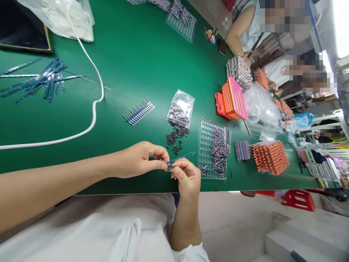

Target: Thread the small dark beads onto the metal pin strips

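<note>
My left hand [145, 160] is closed, thumb and forefinger pinched at the end of a narrow blue strip [188, 155]. Close against it, my right hand [188, 178] pinches a small shiny metal piece [170, 167]; the fingers partly hide its shape. The strip slants up and right past my right fingers. Just beyond my hands lie loose dark beads [174, 137], spilling from a clear plastic bag [182, 103]. To the right, a clear compartment tray [205, 140] holds many thin pinkish-dark pieces [219, 149].
A blue strip lined with metal pins [139, 111] lies left of the bag. Farther left are piled blue strips [51, 76], a white cable [94, 112] and a dark-screened device [21, 27]. Rightward stand an orange-pink basket [234, 98] and stacked orange pieces [269, 157]. Other people sit beyond.
</note>
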Demonstrator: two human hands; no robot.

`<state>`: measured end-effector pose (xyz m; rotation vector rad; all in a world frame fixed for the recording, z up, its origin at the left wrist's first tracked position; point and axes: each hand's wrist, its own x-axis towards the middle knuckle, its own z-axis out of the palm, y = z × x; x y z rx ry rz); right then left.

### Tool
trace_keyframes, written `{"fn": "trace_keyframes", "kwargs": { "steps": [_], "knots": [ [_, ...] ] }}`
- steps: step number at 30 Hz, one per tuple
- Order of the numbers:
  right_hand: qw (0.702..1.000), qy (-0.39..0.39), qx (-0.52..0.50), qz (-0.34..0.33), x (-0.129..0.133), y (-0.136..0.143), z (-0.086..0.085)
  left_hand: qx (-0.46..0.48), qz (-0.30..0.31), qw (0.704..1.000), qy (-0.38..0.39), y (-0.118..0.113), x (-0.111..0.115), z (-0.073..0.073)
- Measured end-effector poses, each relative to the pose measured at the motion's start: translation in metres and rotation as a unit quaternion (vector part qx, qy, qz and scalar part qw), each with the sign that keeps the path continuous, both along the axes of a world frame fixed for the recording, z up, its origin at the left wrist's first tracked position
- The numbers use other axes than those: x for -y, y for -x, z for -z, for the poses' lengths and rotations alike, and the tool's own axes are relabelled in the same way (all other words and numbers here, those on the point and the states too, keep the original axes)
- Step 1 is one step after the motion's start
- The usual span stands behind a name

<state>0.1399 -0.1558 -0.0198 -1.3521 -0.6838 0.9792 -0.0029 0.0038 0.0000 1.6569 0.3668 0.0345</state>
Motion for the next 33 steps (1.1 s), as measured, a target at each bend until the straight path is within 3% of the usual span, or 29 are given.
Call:
{"fn": "trace_keyframes", "kwargs": {
  "steps": [6, 10, 12, 14, 18, 21, 25, 29, 33],
  "knots": [
    [0.998, 0.019, 0.063, 0.001, 0.004, 0.006, -0.004, 0.023, 0.048, 0.998, 0.019, 0.000, 0.000, -0.003],
    [0.986, 0.032, 0.162, 0.008, 0.013, -0.005, -0.009, 0.013, 0.029, 0.999, 0.012, 0.000, 0.000, -0.007],
    [0.955, 0.046, 0.284, 0.064, 0.025, -0.023, -0.012, -0.006, -0.004, 1.000, 0.001, -0.001, -0.001, -0.008],
    [0.886, 0.087, 0.435, 0.134, 0.039, -0.047, -0.016, -0.022, -0.040, 0.999, 0.001, -0.002, -0.001, -0.008],
    [0.843, 0.132, 0.499, 0.151, 0.059, -0.088, -0.016, -0.026, -0.108, 0.993, 0.036, -0.004, -0.002, -0.006],
    [0.803, 0.169, 0.556, 0.132, 0.064, -0.101, -0.005, -0.025, -0.146, 0.987, 0.058, -0.005, -0.003, -0.002],
    [0.768, 0.163, 0.608, 0.120, 0.064, -0.103, 0.009, -0.015, -0.176, 0.981, 0.076, -0.006, -0.005, 0.002],
    [0.743, 0.133, 0.639, 0.150, 0.059, -0.092, 0.007, -0.008, -0.191, 0.977, 0.096, -0.006, -0.005, 0.002],
    [0.755, 0.091, 0.636, 0.131, 0.039, -0.064, 0.000, -0.009, -0.197, 0.976, 0.095, -0.007, -0.004, 0.002]
  ]
}}
